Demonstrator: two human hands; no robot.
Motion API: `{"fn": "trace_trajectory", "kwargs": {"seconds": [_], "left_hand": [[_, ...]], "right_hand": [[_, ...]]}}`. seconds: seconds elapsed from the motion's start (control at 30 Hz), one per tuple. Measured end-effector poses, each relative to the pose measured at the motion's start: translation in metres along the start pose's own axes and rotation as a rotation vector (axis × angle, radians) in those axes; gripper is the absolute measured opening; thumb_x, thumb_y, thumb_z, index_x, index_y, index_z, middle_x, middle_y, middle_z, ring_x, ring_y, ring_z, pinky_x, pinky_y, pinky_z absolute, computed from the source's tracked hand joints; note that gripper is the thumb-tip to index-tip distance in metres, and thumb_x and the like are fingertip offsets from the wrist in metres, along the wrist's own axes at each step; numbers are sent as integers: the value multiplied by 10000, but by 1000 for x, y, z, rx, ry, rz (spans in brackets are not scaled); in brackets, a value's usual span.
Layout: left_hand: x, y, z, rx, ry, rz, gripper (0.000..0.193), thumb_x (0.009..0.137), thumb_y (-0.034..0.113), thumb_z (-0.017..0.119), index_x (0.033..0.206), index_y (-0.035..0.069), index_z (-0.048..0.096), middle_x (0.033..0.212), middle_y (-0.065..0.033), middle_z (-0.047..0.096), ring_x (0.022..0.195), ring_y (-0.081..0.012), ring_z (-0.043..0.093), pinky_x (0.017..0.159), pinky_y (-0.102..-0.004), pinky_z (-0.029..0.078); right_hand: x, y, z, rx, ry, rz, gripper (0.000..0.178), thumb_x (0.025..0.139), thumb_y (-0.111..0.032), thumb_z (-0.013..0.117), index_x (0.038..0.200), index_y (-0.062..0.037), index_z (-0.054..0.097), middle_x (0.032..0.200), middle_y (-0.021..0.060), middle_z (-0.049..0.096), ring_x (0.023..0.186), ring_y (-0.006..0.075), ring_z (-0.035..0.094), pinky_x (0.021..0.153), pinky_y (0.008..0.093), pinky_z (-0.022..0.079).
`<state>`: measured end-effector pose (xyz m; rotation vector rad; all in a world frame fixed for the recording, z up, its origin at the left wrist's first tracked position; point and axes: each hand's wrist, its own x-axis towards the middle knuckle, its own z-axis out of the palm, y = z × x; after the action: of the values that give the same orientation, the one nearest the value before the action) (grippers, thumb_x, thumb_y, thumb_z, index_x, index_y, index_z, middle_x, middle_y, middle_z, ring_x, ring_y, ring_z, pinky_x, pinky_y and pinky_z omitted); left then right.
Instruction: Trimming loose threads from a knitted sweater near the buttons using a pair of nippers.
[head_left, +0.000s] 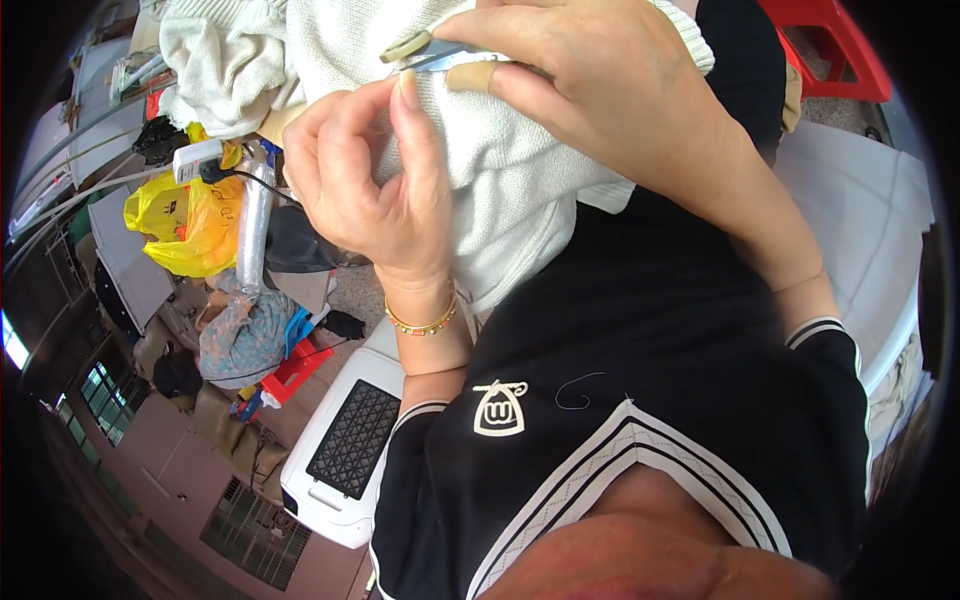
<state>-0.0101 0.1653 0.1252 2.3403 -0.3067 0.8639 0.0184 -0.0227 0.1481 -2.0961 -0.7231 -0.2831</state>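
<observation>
A white knitted garment (510, 170) is spread over my lap and the surface ahead. My right hand (610, 85) is closed round a small metal tool (452, 56) that looks like thread snips, with an olive-coloured loop at its left end. A tan cover wraps the tip of a finger on that hand. Just below the tool, my left hand (370, 175) is closed, thumb and forefinger pinched together over the knit. Whatever lies in that pinch is too small to make out. A beaded bracelet circles the left wrist.
More white knitwear (228, 70) is heaped at the far left. Below it are a yellow plastic bag (195, 225), a white plug adapter (197, 160) and a clear plastic roll (253, 230). A white box-shaped appliance (335, 455) stands at lower left, a red stool (850, 50) at far right.
</observation>
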Motion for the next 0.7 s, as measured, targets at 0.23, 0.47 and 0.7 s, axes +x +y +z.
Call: {"fn": "trace_trajectory", "kwargs": {"seconds": [0.23,0.47,0.7], "left_hand": [[6,-14,-7,24,-54,43,118,824,62,802,903,65,715,916,-49,605,760,-146,578,630,-252,476],[5,-44,-44,-176,31,-80,170,953,154,665,1025,1,678,1037,-110,574,896,-192,567,757,-272,464],[-22,-125,-79,-294,-219,-204,376,1014,299,525,1114,-37,660,1178,-166,649,1136,-276,587,1045,-383,407]], "right_hand": [[8,18,29,-231,257,-303,153,856,-111,694,965,-13,653,872,111,585,806,291,627,687,364,512],[18,7,24,77,152,-130,228,847,-126,738,1034,-14,672,882,116,622,790,251,641,687,331,516],[19,7,25,226,-20,76,432,791,-131,827,1168,9,671,932,114,690,741,151,620,673,258,487]]}}
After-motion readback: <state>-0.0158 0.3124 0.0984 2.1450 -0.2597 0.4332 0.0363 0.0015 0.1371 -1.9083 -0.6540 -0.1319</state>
